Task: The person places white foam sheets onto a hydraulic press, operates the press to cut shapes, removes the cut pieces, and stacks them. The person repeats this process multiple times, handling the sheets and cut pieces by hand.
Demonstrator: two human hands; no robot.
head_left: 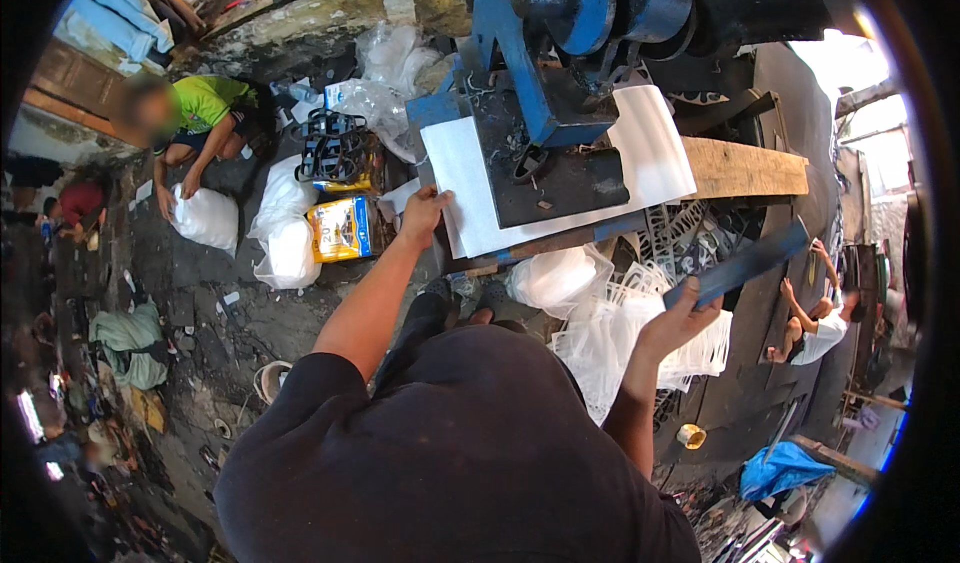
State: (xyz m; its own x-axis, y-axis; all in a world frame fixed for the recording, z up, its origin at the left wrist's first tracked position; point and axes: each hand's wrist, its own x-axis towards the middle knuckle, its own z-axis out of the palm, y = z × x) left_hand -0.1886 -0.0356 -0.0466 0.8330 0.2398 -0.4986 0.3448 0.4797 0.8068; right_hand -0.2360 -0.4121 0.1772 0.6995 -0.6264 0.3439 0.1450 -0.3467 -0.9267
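My left hand (424, 215) pinches the left edge of a white sheet (462, 188), which looks like thin foam. That sheet lies on the bed of a blue press (560, 113), its right end curling up. On top of it rests a thick black slab (570, 188), and a small dark looped metal piece (530, 163), perhaps a cutting die, sits on the slab under the press arm. Off to the right, my right hand (683, 325) grips one end of a long, flat dark bar (750, 265), held up in the air and apart from the press.
White punched-out strips (645, 333) heap below the press's right side, beside a stuffed clear bag (555, 278). A wooden plank (745, 168) juts out right. Left are a yellow sack (340, 228), white bags (285, 248) and a crouching person (205, 113); another person (825, 333) sits far right.
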